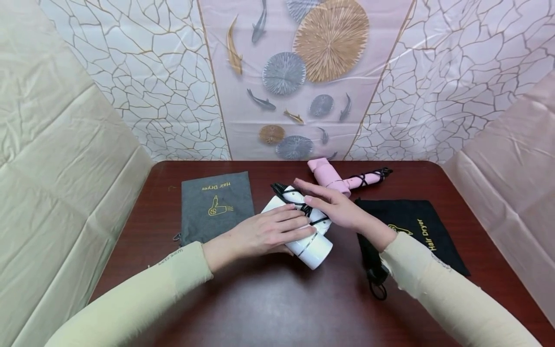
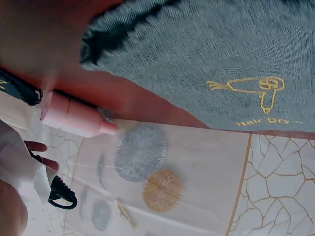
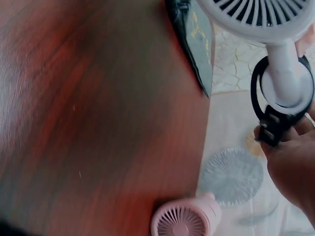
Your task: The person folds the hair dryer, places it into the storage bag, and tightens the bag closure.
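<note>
A white hair dryer (image 1: 315, 250) lies tilted in front of the person, a black cord (image 1: 320, 220) wound about its handle. The left hand (image 1: 277, 229) grips the barrel from above, fingers laid across it. At the handle, the right hand (image 1: 336, 206) has its thumb and fingers at the cord; in the right wrist view its fingertips hold the black cord bundle (image 3: 275, 125) by the handle's end. The dryer's slatted round end (image 3: 263, 17) shows there too. In the left wrist view a black cord loop (image 2: 64, 196) hangs beyond the white casing.
Behind the right hand lies a pink hair dryer (image 1: 327, 176) with its cord wrapped round the handle. A grey drawstring pouch (image 1: 214, 193) printed "Hair Dryer" lies at left, and a black one (image 1: 438, 255) at right, partly under the right forearm. Fabric walls border the brown table (image 1: 282, 308).
</note>
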Demonstrator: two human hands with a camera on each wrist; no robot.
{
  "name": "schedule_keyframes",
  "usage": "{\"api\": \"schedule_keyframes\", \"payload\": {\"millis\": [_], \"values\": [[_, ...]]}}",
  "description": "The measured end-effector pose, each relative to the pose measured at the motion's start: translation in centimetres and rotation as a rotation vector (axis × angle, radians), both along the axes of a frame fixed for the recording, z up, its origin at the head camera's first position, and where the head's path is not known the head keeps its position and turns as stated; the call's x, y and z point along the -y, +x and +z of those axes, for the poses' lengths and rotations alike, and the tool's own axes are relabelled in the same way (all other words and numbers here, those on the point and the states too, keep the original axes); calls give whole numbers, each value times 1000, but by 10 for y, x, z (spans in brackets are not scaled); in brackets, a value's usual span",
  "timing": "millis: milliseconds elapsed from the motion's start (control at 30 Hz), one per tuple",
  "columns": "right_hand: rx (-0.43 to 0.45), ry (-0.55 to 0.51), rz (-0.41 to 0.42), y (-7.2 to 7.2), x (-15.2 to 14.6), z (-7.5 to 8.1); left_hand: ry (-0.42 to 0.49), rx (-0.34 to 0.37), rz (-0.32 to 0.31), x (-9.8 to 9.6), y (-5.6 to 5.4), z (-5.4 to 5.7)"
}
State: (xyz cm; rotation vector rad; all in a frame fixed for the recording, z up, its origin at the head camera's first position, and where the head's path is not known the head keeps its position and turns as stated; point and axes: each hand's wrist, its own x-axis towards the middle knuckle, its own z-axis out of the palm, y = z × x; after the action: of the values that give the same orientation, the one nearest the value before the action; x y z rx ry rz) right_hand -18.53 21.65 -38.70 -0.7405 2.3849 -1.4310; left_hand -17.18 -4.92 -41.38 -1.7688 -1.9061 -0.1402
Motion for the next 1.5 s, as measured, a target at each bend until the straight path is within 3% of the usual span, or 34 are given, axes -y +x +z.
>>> {"api": "schedule_keyframes", "payload": {"millis": [133,300,700,1100,1500], "values": [[-74,62,-45,4,-15,6,10,33,19,2,-7,2],[-125,143,-91,17,-35,8,9,114,22,1,-13,-5],[-238,226,-107,42,-56,-3,-139,323,75,-16,-22,-25],[-258,279,-125,54,-59,-16,-175,359,72,-29,-32,-38],[-245,280,-115,59,-58,-26,-193,402,93,-26,-36,-46]]}}
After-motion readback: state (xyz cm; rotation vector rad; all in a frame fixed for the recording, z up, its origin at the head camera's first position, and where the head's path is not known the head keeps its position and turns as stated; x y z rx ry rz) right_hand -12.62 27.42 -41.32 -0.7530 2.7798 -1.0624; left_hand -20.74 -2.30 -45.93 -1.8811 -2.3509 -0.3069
